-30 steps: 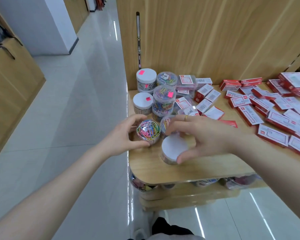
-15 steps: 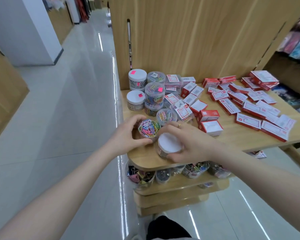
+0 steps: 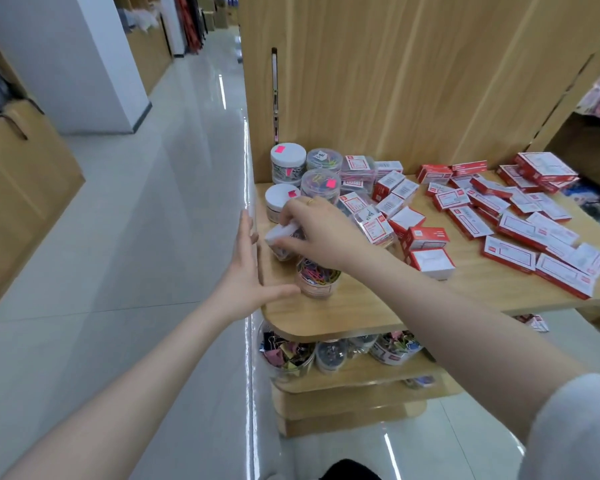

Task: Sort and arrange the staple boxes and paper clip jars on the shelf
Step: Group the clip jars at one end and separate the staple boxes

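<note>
The wooden shelf [image 3: 378, 306] carries all the goods, and its left part is used for the round jars while the right part is covered by the red and white staple boxes [image 3: 520, 216], which lie scattered and not yet put in rows. At the back left corner the paper clip jars [image 3: 312, 171] are stacked close together, probably so that one kind is kept in one place. Near the front left edge a jar of coloured clips [image 3: 314, 280] stands upright with its lid off or clear; which one cannot be told. It is touched at its side by the thumb of the left hand [image 3: 246, 271], whose fingers are spread wide and straight, it seems to steady the jar. Just above it a white-lidded jar [image 3: 283, 237] is gripped, tilted, by the right hand [image 3: 321, 233], likely to be carried to the stack.
</note>
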`<state>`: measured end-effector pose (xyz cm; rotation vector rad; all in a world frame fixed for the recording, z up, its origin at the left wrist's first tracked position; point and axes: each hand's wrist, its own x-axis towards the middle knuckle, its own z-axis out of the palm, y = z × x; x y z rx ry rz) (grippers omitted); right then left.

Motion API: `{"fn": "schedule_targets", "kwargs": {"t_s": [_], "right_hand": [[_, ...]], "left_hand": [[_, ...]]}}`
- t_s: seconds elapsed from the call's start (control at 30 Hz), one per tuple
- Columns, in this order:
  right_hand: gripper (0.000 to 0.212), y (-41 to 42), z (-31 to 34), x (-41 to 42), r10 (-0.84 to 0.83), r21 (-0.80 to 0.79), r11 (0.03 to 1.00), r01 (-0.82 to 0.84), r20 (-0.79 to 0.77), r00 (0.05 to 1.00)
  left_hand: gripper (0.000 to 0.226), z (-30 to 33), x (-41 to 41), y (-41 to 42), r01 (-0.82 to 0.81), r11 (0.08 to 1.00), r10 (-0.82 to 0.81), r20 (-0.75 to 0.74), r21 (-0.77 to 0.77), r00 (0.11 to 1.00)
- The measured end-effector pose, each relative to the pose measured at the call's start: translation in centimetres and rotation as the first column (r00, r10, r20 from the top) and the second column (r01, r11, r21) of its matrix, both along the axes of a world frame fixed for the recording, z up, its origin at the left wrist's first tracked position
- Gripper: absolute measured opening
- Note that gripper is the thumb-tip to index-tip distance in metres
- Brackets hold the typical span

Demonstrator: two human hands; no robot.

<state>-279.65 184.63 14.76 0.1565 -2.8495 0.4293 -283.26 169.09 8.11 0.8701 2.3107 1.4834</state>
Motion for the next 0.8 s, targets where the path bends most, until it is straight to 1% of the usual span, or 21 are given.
{"fn": "schedule_targets", "kwargs": {"t_s": [0.03, 0.1, 0.17, 0.2, 0.27, 0.33, 0.37, 0.43, 0.47, 0.5, 0.53, 0.6, 0.63, 0.67, 0.77, 0.8], "right_hand": [[0.035, 0.2, -0.1, 0.0, 0.004, -0.021, 1.0, -0.004, -0.002, 1.0], [0.028, 1.0, -0.3, 0.2, -0.009, -0.006, 1.0, 0.009, 0.003, 1.0], [0.021, 2.0, -0.9, 0.4, 0.012, 0.025, 1.0, -0.012, -0.007, 1.0], [0.021, 2.4, -1.2, 0.5, 0.039, 0.027, 0.999, -0.039, -0.013, 0.999], [0.03, 3.1, -1.3, 1.0, 0.083, 0.01, 0.996, -0.083, -0.023, 0.996], [0.037, 4.1, -1.1, 1.8, 0.095, -0.001, 0.995, -0.096, -0.098, 0.991], [0.036, 4.8, -0.9, 2.6, 0.088, 0.006, 0.996, -0.089, -0.162, 0.983], [0.034, 7.0, -1.3, 4.8, 0.015, 0.015, 1.0, -0.011, -0.274, 0.962], [0.039, 8.4, -1.8, 6.2, -0.05, 0.012, 0.998, 0.055, -0.277, 0.959], [0.049, 9.7, -2.1, 7.5, -0.121, 0.023, 0.991, 0.129, -0.23, 0.966], [0.062, 10.9, -2.6, 8.7, -0.181, 0.062, 0.979, 0.192, -0.146, 0.973], [0.085, 12.8, -3.6, 10.6, -0.26, 0.174, 0.952, 0.254, 0.012, 0.966], [0.091, 13.3, -3.9, 11.1, -0.277, 0.204, 0.943, 0.262, 0.05, 0.959], [0.093, 13.6, -4.0, 11.3, -0.285, 0.209, 0.941, 0.266, 0.067, 0.956], [0.086, 13.7, -3.8, 10.9, -0.26, 0.206, 0.948, 0.241, 0.07, 0.963], [0.085, 13.7, -3.7, 10.8, -0.251, 0.198, 0.952, 0.235, 0.063, 0.966]], "left_hand": [[0.13, -0.2, -0.1, -0.1, 0.007, 1.0, -0.007, -0.007, -0.019, 1.0], [0.129, -0.4, 0.1, 0.3, 0.009, 0.999, -0.01, -0.015, -0.05, 1.0], [0.141, -0.3, 0.5, 0.9, -0.009, 0.998, 0.007, -0.037, -0.06, 0.999], [0.147, 0.0, 0.7, 1.3, -0.024, 0.997, 0.02, -0.061, -0.068, 0.998], [0.148, 0.3, 1.0, 2.0, -0.068, 0.994, 0.059, -0.104, -0.091, 0.993], [0.146, 0.3, 1.4, 2.5, -0.108, 0.988, 0.093, -0.138, -0.106, 0.986], [0.145, 0.4, 1.7, 2.7, -0.125, 0.985, 0.105, -0.159, -0.122, 0.982], [0.141, 0.5, 2.3, 3.0, -0.164, 0.97, 0.124, -0.218, -0.179, 0.968], [0.14, 0.5, 2.6, 3.0, -0.187, 0.96, 0.131, -0.256, -0.207, 0.958], [0.141, 0.5, 2.7, 3.1, -0.207, 0.952, 0.134, -0.3, -0.226, 0.945], [0.141, 0.6, 2.9, 3.2, -0.229, 0.944, 0.14, -0.344, -0.235, 0.929], [0.137, 0.8, 3.5, 3.5, -0.263, 0.937, 0.15, -0.416, -0.229, 0.897], [0.133, 0.9, 3.8, 3.8, -0.269, 0.939, 0.153, -0.442, -0.213, 0.884], [0.126, 1.2, 4.1, 4.1, -0.268, 0.945, 0.156, -0.462, -0.187, 0.873], [0.098, 1.8, 4.8, 5.4, -0.269, 0.958, 0.187, -0.492, -0.101, 0.85], [0.093, 2.0, 5.0, 5.7, -0.271, 0.959, 0.191, -0.503, -0.09, 0.843]]}}
